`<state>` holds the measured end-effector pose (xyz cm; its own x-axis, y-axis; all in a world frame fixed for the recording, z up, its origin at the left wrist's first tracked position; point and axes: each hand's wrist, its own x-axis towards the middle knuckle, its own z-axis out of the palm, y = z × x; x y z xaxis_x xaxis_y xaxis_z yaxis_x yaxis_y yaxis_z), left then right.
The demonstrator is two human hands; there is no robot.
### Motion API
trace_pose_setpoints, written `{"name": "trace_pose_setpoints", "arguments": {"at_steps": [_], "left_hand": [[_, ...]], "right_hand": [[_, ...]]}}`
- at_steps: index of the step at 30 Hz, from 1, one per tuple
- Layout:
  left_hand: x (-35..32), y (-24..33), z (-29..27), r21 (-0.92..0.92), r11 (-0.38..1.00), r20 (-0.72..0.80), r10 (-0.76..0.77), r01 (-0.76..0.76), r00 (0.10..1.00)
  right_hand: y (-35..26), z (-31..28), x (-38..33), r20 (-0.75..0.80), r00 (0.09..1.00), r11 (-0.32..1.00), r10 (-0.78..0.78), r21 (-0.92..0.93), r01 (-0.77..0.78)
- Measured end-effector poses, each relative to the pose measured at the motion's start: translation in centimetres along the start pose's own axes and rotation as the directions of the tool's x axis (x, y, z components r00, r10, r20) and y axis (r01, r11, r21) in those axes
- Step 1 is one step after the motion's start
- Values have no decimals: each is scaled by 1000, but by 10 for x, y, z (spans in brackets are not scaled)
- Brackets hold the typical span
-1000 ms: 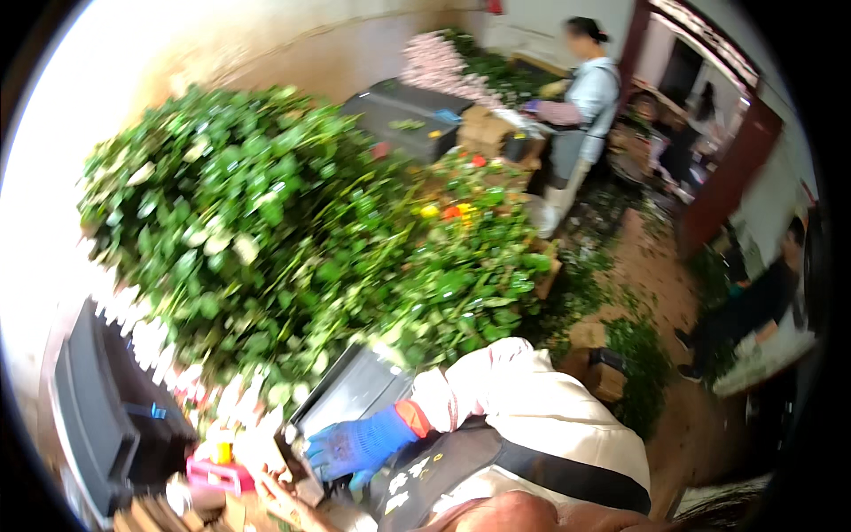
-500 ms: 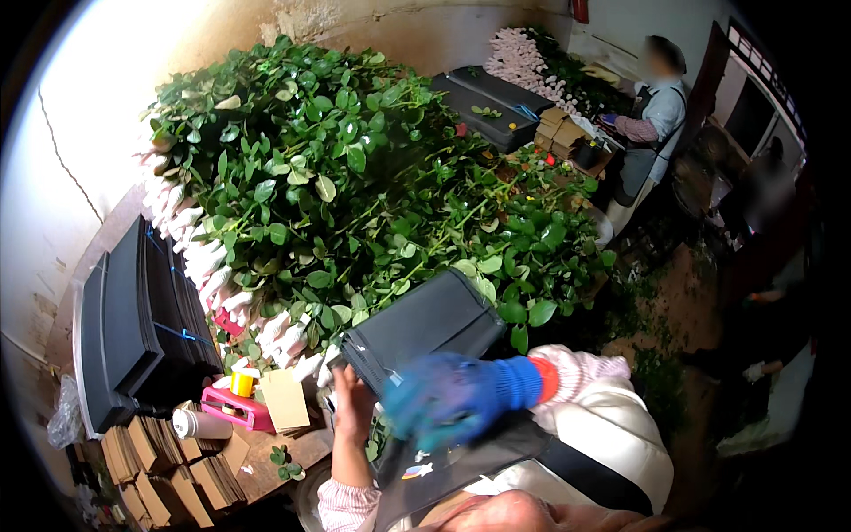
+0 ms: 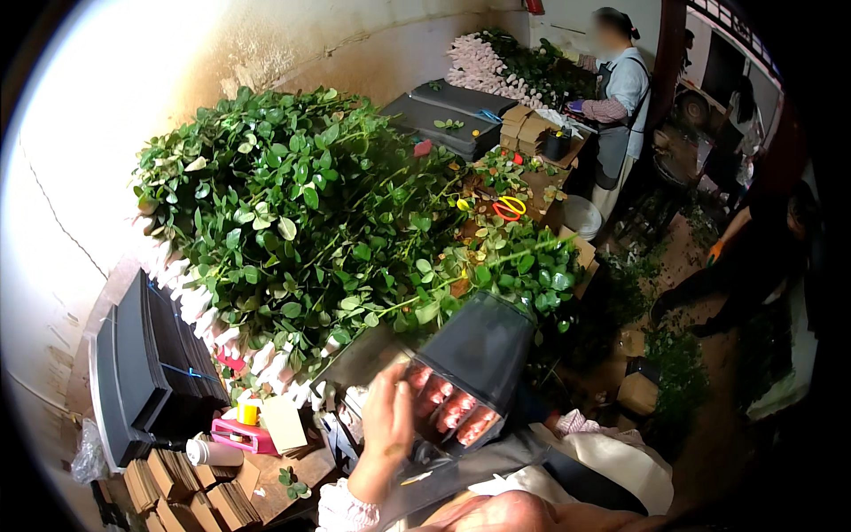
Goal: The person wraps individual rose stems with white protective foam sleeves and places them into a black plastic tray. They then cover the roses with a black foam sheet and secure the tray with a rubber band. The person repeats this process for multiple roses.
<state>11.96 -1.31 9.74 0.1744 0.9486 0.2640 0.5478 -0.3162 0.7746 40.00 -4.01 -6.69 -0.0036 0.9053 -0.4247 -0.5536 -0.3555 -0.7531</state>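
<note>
A dark grey wrapping sheet (image 3: 483, 346) is folded around a bunch of roses, tilted in front of me. Pink-red rose heads (image 3: 452, 406) show in its near opening; leafy stems come out beyond the far end. My bare left hand (image 3: 386, 426) rests against the left side of the bundle, fingers stretched out, beside a raised, blurred flap (image 3: 368, 362) of the sheet. The bundle hides my right hand; only its pink striped sleeve (image 3: 581, 424) shows at the right.
A big heap of leafy stems with white-wrapped heads (image 3: 266, 230) covers the table. Stacked grey sheets (image 3: 155, 355), a pink tape dispenser (image 3: 244, 434), a white cup (image 3: 213, 453) and cardboard pieces (image 3: 191, 488) lie at left. Scissors (image 3: 509, 208) lie farther back. A co-worker (image 3: 620, 106) stands beyond.
The bundle has turned so its rose heads show. My gloved right hand has gone from in front of it to behind it. My left hand has shifted right. The view has swung somewhat.
</note>
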Motion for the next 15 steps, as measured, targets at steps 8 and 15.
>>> {"name": "trace_pose_setpoints", "arguments": {"at_steps": [8, 15], "left_hand": [[59, -48, -11, -197, 954, 20, 235, -227, 972], [143, -151, 2, 668, 734, 187, -5, -124, 982]], "right_hand": [[18, -27, -50, -234, 918, 935, -320, -231, 267], [17, -41, -78, -363, 723, 793, -588, -437, 425]]}}
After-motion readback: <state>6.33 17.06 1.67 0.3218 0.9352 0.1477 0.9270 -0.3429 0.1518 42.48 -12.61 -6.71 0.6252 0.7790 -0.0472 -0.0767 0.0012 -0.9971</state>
